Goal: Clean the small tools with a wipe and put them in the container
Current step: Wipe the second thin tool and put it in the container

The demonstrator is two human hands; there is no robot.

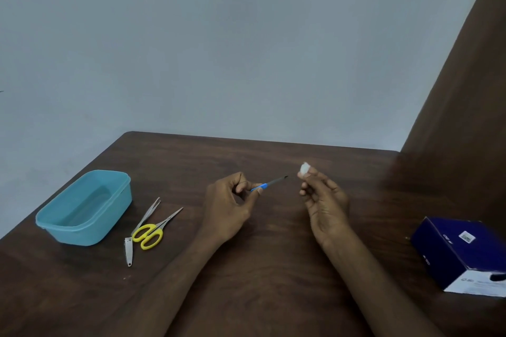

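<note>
1. Two hands are up over the worktop [273, 241]: the left hand [227, 205] has its grip pinched on the blue handle of a small pointed tool [269, 183], its thin metal tip aimed at the right hand [324, 200]. The right grip pinches a small white wipe [304, 168] at the fingertips. Tip and wipe are near each other but apart.
2. Judged from this, the step in hand is wiping that tool. To do it well, keep the pinch on the handle only, so the whole metal shaft is free to be cleaned.
3. Fold the wipe around the shaft close to the handle and draw it out toward the tip, away from the holding fingers, turning the tool between strokes.
4. Mind the point: it could pierce the wipe or prick a fingertip if pushed straight in.
5. The blue container [83, 208] sits to the far left and looks to hold nothing so far. Just beside it on the worktop lie yellow-handled scissors [153, 230], tweezers [147, 213] and a nail clipper [128, 252], apparently waiting their turn.
6. A dark blue box [460, 252] stands at the right edge.
</note>
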